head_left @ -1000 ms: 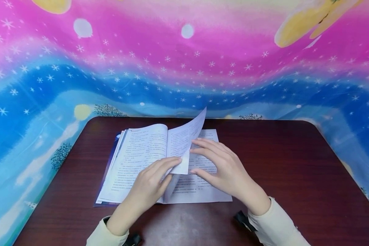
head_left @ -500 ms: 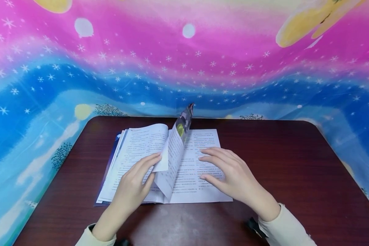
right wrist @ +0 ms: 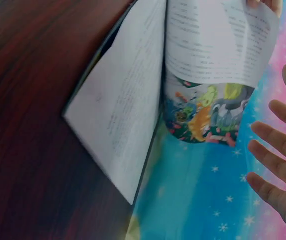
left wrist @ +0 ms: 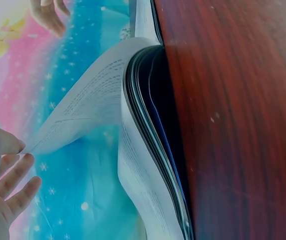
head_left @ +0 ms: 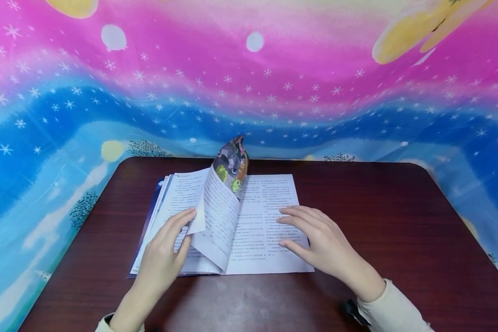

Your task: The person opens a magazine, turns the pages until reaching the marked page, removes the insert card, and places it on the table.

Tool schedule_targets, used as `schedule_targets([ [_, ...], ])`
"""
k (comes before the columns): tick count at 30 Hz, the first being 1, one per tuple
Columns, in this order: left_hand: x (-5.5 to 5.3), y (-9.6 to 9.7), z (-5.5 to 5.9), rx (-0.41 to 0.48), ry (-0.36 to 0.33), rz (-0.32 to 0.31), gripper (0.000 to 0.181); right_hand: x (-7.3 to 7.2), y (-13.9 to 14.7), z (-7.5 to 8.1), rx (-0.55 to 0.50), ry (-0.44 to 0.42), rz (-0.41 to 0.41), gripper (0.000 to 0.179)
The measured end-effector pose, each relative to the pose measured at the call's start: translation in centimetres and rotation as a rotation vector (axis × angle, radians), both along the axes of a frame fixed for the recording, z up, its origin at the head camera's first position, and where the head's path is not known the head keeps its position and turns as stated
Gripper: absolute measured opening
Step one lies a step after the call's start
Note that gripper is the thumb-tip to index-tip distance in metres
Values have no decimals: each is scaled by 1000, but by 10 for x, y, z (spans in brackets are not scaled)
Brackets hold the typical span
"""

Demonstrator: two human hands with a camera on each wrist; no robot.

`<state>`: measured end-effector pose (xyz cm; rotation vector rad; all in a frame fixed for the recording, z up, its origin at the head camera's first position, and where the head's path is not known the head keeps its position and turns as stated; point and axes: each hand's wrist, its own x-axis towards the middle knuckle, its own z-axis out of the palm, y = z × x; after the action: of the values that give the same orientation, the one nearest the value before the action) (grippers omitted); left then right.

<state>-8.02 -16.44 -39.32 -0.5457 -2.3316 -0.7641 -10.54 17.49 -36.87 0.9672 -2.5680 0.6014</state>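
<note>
An open magazine (head_left: 269,230) with printed text lies on the table. My left hand (head_left: 162,253) pinches the edge of one lifted page (head_left: 220,212) between thumb and forefinger, over the magazine's left half. That page curves up from the spine, and a colourful picture (right wrist: 208,112) fills its far end. In the left wrist view the thumb and forefinger meet at the page's edge, the other fingers (left wrist: 15,182) loose below. My right hand (head_left: 323,240) hovers above the right-hand page, fingers spread and holding nothing.
The dark reddish wooden table (head_left: 398,221) extends around the magazine. Behind it hangs a pink and blue cloth (head_left: 216,78) with snowflakes, reaching down to the table's far edge.
My left hand has moved left, drawing the lifted page across the spine so its picture shows. My right hand has drawn back a little to the right, away from the page.
</note>
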Motion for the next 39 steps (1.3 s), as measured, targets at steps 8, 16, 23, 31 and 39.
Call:
schedule_targets([
  [8,4,-11,-3,-5,-27,57,76,0,7,-10,23,1,-10,42],
  [16,10,-24,-6,-12,-67,103,78,0,16,-19,70,-39,-22,44],
  [23,16,-36,-12,-57,-141,178,74,-1,28,-28,119,-47,-26,42],
  [31,22,-49,-16,-59,-197,223,74,-5,36,-35,170,-73,-7,43],
  [39,28,-57,-19,-78,-318,269,70,-8,46,-43,248,-190,23,45],
])
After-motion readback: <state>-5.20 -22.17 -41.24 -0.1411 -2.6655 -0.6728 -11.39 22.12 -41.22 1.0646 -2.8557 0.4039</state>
